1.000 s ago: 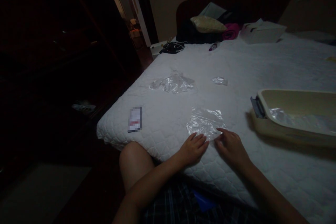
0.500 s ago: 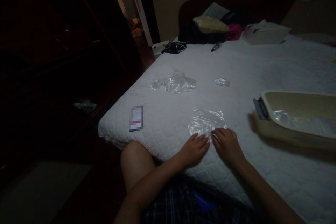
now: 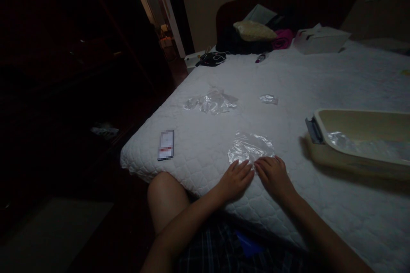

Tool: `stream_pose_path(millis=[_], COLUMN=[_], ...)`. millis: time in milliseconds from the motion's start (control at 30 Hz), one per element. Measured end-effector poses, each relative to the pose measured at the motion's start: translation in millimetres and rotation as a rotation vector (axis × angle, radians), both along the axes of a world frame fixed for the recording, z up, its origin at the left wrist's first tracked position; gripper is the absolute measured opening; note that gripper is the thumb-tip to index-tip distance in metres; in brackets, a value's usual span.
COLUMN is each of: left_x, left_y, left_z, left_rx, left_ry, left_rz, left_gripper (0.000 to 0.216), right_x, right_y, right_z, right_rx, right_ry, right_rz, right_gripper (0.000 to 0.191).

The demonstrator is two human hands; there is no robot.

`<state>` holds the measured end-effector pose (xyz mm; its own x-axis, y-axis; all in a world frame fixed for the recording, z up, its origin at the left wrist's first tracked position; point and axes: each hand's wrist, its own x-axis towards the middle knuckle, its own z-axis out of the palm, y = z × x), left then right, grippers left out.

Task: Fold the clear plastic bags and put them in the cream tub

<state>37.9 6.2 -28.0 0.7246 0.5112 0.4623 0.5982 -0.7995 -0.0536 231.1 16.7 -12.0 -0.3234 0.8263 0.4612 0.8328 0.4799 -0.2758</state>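
A clear plastic bag (image 3: pixel 251 145) lies spread on the white quilted bed in front of me. At its near edge my left hand (image 3: pixel 237 180) rests with bent fingers, its thumb hidden, gripping the film. Close beside it, nearly fingertip to fingertip, my right hand (image 3: pixel 271 175) pinches the same edge with its fingers together. Farther back lies a crumpled heap of clear plastic bags (image 3: pixel 213 101), and to its right a small folded piece of clear plastic (image 3: pixel 268 99).
A cream plastic bin (image 3: pixel 355 162) with a grey latch stands at the right, with clear plastic inside. A phone (image 3: pixel 165 145) lies near the bed's left corner. Toward the headboard are a cushion (image 3: pixel 254 31), dark and pink cloth, and a white box (image 3: pixel 320 40).
My right hand has shifted slightly left, closer to the left hand, at the bag's near edge. The view has also moved a little; the other things lie as before.
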Motion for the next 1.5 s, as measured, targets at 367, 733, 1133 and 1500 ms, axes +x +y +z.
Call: stream_pose_path(millis=[367, 733, 1133, 1500], left_x=[-2, 15, 25, 25], left_y=[0, -4, -1, -2], left_z=[-3.6, 8.0, 1.7, 2.3], left_rx=[-0.055, -0.055, -0.156, -0.154], left_ry=[-0.024, -0.044, -0.061, -0.017], left_rz=[0.021, 0.045, 0.08, 0.067], left_gripper=[0.038, 0.043, 0.043, 0.045], right_x=[67, 91, 87, 50], right_y=[3, 7, 15, 37], right_z=[14.1, -4.4, 2.5, 10.5], right_rx=[-0.029, -0.128, -0.176, -0.024], right_ry=[0.167, 0.238, 0.335, 0.181], right_rz=[-0.032, 0.054, 0.113, 0.009], right_gripper=[0.023, 0.025, 0.023, 0.028])
